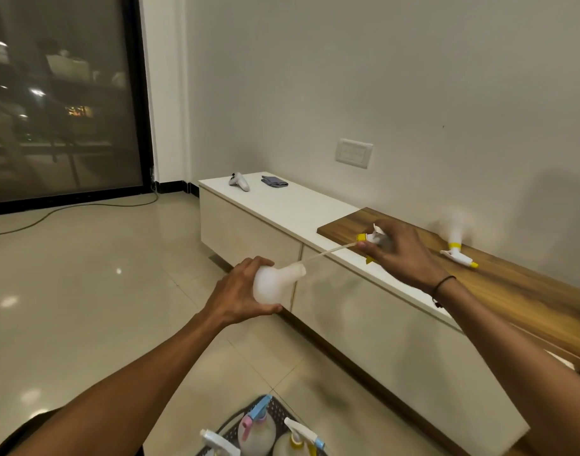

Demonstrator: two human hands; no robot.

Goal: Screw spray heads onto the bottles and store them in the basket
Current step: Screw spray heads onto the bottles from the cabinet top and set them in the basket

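Note:
My left hand (241, 296) grips a white translucent bottle (275, 284) tilted with its open neck pointing right. My right hand (397, 251) holds a white spray head with a yellow nozzle (369, 237) above the cabinet edge; its thin dip tube (324, 253) runs down toward the bottle's neck. A second white bottle (454, 230), blurred, stands on the wooden board against the wall, with another yellow-tipped spray head (459, 258) lying in front of it. A dark mesh basket (278, 408) at the bottom holds several assembled spray bottles (259, 436).
A low white cabinet (268, 232) runs along the wall, topped on the right by a wooden board (512, 287). A white controller (239, 181) and a folded grey cloth (274, 181) lie at its far end. A cable (68, 209) crosses the tiled floor by the glass door.

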